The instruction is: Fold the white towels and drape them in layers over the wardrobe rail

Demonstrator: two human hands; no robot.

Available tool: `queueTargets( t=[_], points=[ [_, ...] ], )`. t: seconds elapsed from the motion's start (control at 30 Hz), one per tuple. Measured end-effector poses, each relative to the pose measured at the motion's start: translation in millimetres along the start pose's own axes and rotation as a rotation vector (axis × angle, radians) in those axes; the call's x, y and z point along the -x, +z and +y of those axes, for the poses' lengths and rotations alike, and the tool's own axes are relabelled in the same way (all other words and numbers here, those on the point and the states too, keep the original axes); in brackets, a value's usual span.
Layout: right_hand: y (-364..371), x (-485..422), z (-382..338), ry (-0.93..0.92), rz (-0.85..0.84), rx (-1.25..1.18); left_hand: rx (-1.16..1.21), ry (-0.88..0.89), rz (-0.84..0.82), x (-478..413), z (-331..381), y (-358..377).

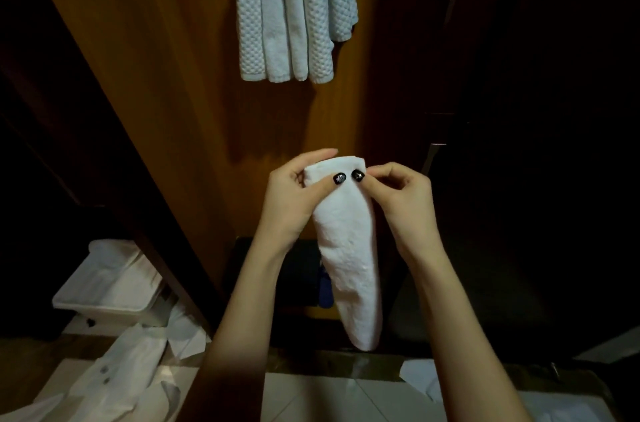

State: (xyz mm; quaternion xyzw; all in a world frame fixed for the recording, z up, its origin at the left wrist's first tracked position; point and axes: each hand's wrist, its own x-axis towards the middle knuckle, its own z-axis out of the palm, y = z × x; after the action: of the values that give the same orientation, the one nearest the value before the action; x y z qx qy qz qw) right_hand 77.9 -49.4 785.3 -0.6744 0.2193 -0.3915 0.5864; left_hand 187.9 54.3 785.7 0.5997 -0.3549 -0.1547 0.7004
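Brown wood wall fills the middle of the frame, and the sides are very dark. At the bottom is a pale tiled floor. In the lower left a white tub sits on the floor. Just below it lies a white shirt with small buttons, all crumpled.

At the top middle, the hung towels hang down in front of the wood. They are white and folded into long strips, side by side and overlapping. Some are bumpy like a waffle and some are smooth. Their tops run off the top edge, so what they hang on cannot be seen.

In the middle of the frame both hands hold one towel up in the air. It is white, soft and wrinkly, folded long and thin, and it hangs down to a rounded end. The left hand wraps the top, thumb on the front and fingers behind. The right hand pinches the top edge beside it, fingers curled. Both thumbnails are dark. A blue thing peeks out behind the towel.
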Motion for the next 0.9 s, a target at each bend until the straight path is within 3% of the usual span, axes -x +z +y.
queueTargets(
  t=[0.17, 0.57, 0.9],
  points=[
    [-9, -5, 12, 0.007, -0.03, 0.009, 0.12, -0.038, 0.008, -27, 3, 12],
    [-32, -26, 15, 0.011, -0.384, 0.196, 0.496, -0.071, -0.124, -100, 38, -1],
    [-42, -25, 60, 0.209, -0.467, 0.239, 0.478, -0.141, 0.039, -138, 12, -6]
  ],
)
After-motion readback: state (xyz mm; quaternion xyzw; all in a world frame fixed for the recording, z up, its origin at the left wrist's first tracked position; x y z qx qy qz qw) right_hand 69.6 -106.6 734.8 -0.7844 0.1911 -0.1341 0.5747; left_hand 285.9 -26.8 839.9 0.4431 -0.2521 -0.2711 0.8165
